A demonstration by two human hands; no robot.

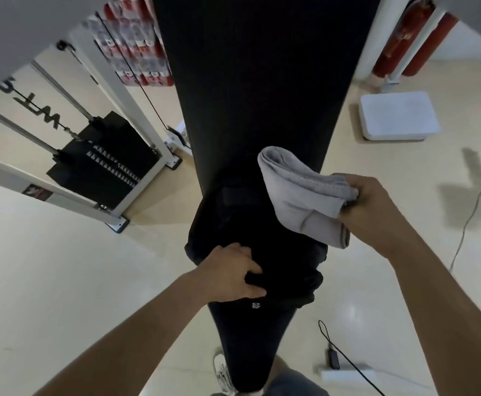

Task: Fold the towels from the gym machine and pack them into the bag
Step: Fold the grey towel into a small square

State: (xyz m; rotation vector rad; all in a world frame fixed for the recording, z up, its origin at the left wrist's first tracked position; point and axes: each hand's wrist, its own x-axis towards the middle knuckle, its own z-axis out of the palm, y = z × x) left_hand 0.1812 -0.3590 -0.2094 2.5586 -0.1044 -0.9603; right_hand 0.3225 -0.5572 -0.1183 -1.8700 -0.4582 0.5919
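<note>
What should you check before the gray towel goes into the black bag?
1. Towel folded: ok, the gray towel is a neat bundle.
2. Towel gripped: ok, the right hand holds one end.
3. Bag steadied: ok, the left hand grips the black bag on the black bench.
4. Bag mouth open: cannot tell, too dark.
5. Room inside: cannot tell.

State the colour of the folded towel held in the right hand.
Light grey, with a darker stripe near one edge; the towel shows clearly in the head view.
</note>
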